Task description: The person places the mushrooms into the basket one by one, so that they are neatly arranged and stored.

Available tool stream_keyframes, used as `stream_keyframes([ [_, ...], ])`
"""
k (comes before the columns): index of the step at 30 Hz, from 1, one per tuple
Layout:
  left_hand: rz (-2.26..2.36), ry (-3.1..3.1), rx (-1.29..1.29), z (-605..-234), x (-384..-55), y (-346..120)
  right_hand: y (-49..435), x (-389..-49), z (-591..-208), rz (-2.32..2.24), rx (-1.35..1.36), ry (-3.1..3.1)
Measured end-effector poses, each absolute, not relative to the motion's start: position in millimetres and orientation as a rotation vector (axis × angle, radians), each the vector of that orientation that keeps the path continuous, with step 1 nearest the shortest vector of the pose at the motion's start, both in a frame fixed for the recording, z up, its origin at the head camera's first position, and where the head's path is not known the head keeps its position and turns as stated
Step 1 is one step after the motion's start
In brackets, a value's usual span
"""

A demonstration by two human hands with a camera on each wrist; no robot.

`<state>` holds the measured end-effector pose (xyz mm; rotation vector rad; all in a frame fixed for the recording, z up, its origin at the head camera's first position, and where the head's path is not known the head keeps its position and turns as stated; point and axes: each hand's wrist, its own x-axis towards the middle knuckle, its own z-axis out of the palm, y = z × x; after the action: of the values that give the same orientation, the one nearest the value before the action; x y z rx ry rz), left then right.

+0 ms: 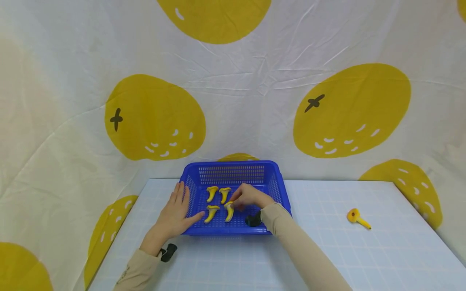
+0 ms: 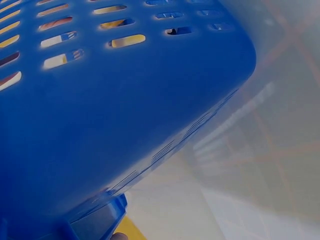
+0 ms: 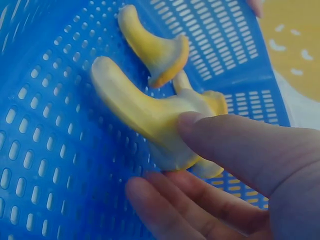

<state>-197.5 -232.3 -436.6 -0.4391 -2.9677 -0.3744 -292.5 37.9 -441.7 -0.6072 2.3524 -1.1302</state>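
Observation:
My right hand [image 1: 251, 196] reaches into a blue plastic basket [image 1: 225, 232] and holds a yellow toy mushroom [image 1: 229, 215] by its cap end. In the right wrist view the thumb [image 3: 220, 132] lies on this mushroom, with the fingers curled beneath. Three more yellow mushrooms lie in the basket: one at back left [image 1: 211, 194], one at back centre [image 1: 224, 195] and one at front left [image 1: 211, 213]. Fingers spread and straight, my left hand [image 1: 172, 216] rests along the basket's left rim. The left wrist view shows mostly the basket's slotted outer wall [image 2: 125, 100].
Far to the right, another yellow-orange mushroom [image 1: 354, 217] with a dark spot on its cap lies on the pale checked table [image 1: 320, 250]. Behind the basket hangs a white cloth [image 1: 251, 109] printed with large yellow fruit.

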Motion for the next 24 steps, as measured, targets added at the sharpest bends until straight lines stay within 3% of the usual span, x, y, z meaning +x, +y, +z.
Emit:
stream_keyframes([
  [24,-0.381,-2.965,-0.436,-436.0,-197.9,-232.1,32.9,-297.1,-444.9,-1.029,-0.704,2.398],
])
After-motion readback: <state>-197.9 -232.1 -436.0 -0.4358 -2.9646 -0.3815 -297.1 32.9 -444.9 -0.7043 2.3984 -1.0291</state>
